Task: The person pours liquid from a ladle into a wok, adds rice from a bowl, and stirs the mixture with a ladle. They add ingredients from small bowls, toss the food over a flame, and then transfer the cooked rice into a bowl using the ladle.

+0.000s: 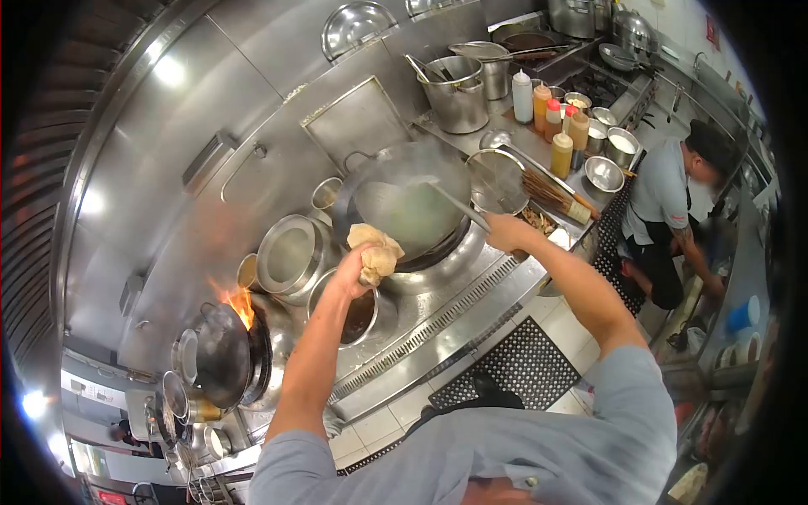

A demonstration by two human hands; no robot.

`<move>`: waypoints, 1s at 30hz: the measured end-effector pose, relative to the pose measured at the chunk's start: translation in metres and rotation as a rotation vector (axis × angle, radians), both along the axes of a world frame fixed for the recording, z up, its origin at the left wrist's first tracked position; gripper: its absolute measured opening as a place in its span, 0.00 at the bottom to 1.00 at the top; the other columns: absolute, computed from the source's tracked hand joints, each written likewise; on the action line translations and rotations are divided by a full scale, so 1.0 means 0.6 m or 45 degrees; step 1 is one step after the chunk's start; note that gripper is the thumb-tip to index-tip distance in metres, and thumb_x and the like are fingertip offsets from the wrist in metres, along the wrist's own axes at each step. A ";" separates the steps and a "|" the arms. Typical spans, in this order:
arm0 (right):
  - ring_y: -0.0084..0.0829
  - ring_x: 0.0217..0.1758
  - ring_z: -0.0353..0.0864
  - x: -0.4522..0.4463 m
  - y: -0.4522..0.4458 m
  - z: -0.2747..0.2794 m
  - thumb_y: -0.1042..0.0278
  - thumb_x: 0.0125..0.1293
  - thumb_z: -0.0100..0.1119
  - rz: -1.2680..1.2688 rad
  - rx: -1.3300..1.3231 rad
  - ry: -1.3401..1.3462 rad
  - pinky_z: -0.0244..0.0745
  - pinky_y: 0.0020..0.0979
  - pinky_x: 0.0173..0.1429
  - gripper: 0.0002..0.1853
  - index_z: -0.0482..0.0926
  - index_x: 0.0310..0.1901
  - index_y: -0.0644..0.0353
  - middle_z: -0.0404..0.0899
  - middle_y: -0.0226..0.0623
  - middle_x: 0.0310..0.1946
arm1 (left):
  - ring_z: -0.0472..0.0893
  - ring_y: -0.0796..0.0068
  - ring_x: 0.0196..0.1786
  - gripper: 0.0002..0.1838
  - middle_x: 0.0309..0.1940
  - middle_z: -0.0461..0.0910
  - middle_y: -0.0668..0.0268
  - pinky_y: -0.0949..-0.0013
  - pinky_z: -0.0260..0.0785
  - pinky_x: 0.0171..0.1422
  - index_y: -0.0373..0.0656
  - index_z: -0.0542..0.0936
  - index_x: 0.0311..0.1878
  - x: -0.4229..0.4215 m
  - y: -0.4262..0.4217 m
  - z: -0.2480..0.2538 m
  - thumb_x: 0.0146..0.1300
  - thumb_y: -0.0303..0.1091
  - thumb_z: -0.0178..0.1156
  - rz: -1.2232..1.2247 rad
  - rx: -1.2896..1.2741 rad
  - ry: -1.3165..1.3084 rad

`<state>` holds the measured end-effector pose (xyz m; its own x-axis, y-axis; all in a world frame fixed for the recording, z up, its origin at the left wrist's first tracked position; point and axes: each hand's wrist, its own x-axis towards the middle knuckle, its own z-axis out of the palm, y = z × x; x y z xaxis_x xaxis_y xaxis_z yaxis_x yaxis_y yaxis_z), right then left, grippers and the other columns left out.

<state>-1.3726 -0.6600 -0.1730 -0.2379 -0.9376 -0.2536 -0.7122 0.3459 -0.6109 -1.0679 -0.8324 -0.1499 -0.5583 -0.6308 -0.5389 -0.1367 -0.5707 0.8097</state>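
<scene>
A large wok [353,198] sits tilted over the burner ahead of me, steam rising from it and something green blurred inside. My left hand [352,268] is closed on a folded beige cloth [375,251] at the wok's near left rim; any handle under the cloth is hidden. My right hand [513,234] grips a long-handled metal cooking utensil [461,206], which reaches into the wok. Its head is lost in the steam.
Flames [239,305] rise beside a second wok [224,353] at left. A strainer pot [289,255] stands nearby. Right of the wok are a wire strainer [497,181], a bamboo brush [547,192], sauce bottles [561,156] and bowls. A co-worker [669,194] bends down at far right.
</scene>
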 end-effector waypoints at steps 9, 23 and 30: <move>0.27 0.14 0.70 0.121 0.118 0.020 0.72 0.54 0.51 -0.477 0.006 -0.880 0.66 0.30 0.17 0.18 0.69 0.47 0.70 0.71 0.33 0.20 | 0.76 0.70 0.24 0.16 0.27 0.76 0.66 0.73 0.64 0.19 0.45 0.76 0.43 -0.069 0.097 -0.052 0.62 0.47 0.55 0.041 0.340 0.618; 0.29 0.15 0.73 0.206 0.132 0.074 0.72 0.55 0.48 -0.514 -0.434 -0.416 0.69 0.30 0.19 0.32 0.62 0.65 0.61 0.74 0.40 0.23 | 0.74 0.68 0.28 0.22 0.31 0.75 0.56 0.76 0.64 0.21 0.39 0.74 0.49 0.103 0.086 -0.038 0.62 0.48 0.52 0.150 0.245 0.869; 0.24 0.10 0.65 0.366 0.111 0.005 0.75 0.53 0.50 -0.547 -0.445 -0.829 0.61 0.27 0.14 0.33 0.62 0.65 0.68 0.69 0.31 0.18 | 0.74 0.65 0.25 0.21 0.28 0.75 0.54 0.74 0.63 0.18 0.39 0.73 0.48 0.265 0.042 -0.047 0.60 0.47 0.56 0.198 0.232 1.046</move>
<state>-1.1529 -0.5933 -0.1698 -0.4980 -0.8491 -0.1762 -0.0320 0.2210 -0.9747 -0.9086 -0.8074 -0.1779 -0.7304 -0.6755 -0.1010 0.5443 -0.6650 0.5114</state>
